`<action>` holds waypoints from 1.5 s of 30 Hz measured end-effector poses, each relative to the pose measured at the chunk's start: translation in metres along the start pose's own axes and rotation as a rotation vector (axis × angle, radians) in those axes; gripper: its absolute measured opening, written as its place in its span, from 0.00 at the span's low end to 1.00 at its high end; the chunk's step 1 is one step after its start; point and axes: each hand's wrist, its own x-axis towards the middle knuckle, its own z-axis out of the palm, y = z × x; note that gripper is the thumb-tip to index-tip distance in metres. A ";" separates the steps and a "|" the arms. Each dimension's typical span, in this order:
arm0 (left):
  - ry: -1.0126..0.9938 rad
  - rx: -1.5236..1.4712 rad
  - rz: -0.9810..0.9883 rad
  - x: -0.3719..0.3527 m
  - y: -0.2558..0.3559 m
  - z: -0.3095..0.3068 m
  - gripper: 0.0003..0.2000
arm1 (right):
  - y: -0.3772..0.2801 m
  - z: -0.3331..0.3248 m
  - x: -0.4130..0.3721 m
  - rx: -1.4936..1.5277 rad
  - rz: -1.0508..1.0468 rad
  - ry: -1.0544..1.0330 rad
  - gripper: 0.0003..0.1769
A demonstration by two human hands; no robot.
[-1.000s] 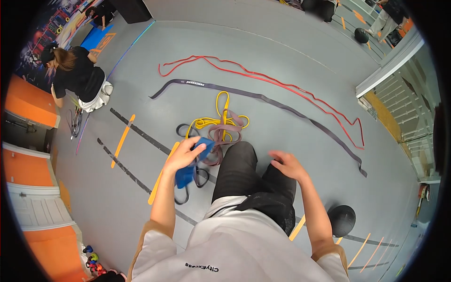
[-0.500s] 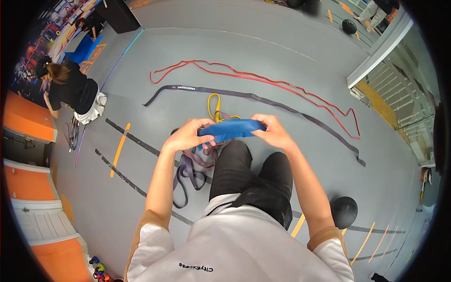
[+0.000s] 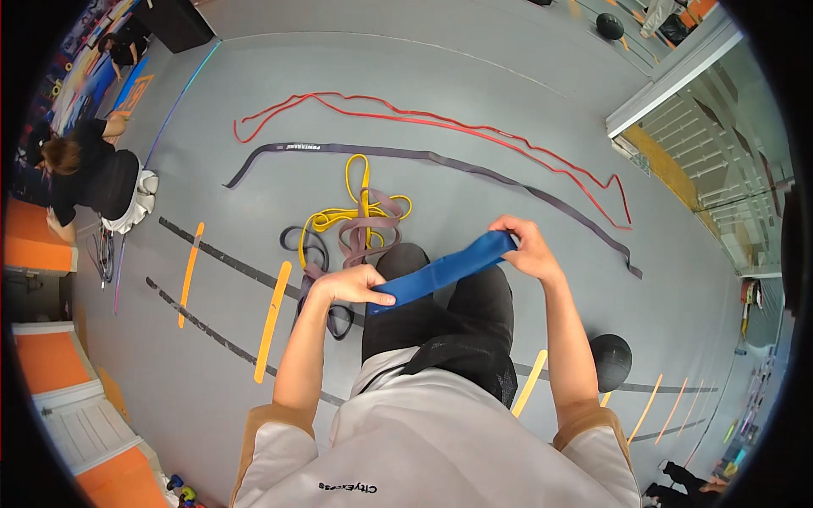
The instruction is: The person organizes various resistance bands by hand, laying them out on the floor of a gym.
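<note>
A wide blue resistance band (image 3: 442, 273) is stretched out between my two hands, above my knees. My left hand (image 3: 349, 285) pinches its lower end, thumb on top. The other, higher end is gripped by my right hand (image 3: 532, 250). On the floor just beyond my left hand lies a tangle of bands: a yellow one (image 3: 365, 203), a brownish-mauve one (image 3: 370, 234) and a dark grey-purple one (image 3: 315, 254). Farther out, a long dark grey band (image 3: 406, 154) lies extended, and past it a thin red band (image 3: 423, 117) makes a long narrow loop.
A black ball (image 3: 611, 362) rests on the floor by my right elbow. At left, a person in a black top (image 3: 100, 173) bends near cables or cords (image 3: 103, 258). Orange strips (image 3: 273, 322) mark the grey floor. A glass partition (image 3: 720, 144) stands at far right.
The blue band has come down toward my knees and now slants, its right end higher. My hands have moved farther apart, uncovering the tangled bands. The person at left has shifted posture.
</note>
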 end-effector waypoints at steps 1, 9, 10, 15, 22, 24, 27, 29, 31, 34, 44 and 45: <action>0.053 0.019 -0.047 0.003 -0.013 -0.001 0.16 | 0.008 -0.009 -0.005 -0.076 0.049 -0.023 0.18; 0.612 -0.234 0.245 0.053 -0.035 -0.014 0.15 | 0.109 -0.014 -0.026 -0.131 0.277 -0.147 0.17; 0.603 -0.232 0.245 0.064 -0.041 -0.020 0.15 | 0.121 -0.013 -0.022 -0.067 0.298 -0.128 0.19; 0.607 -0.538 -0.061 0.125 -0.072 -0.077 0.10 | 0.175 -0.041 0.033 0.366 0.605 -0.146 0.16; 0.752 -0.504 -0.064 0.224 -0.084 -0.185 0.09 | 0.263 -0.072 0.127 0.409 0.610 0.053 0.09; 0.836 -0.447 -0.060 0.252 -0.082 -0.213 0.12 | 0.283 -0.076 0.154 0.280 0.585 0.229 0.09; 0.943 -0.332 -0.068 0.287 -0.083 -0.247 0.16 | 0.305 -0.077 0.193 0.229 0.607 0.329 0.13; 0.948 -0.298 -0.088 0.308 -0.087 -0.267 0.17 | 0.325 -0.077 0.214 0.140 0.585 0.420 0.15; 0.942 -0.267 -0.120 0.327 -0.093 -0.284 0.17 | 0.330 -0.080 0.233 0.112 0.598 0.443 0.16; 0.982 -0.200 -0.134 0.347 -0.098 -0.303 0.20 | 0.352 -0.086 0.254 0.051 0.612 0.482 0.21; 1.175 0.208 -0.192 0.245 -0.218 -0.257 0.10 | 0.390 -0.039 0.133 0.137 0.836 0.390 0.26; 1.188 0.191 -0.231 0.220 -0.213 -0.234 0.07 | 0.387 -0.027 0.108 0.166 0.850 0.394 0.24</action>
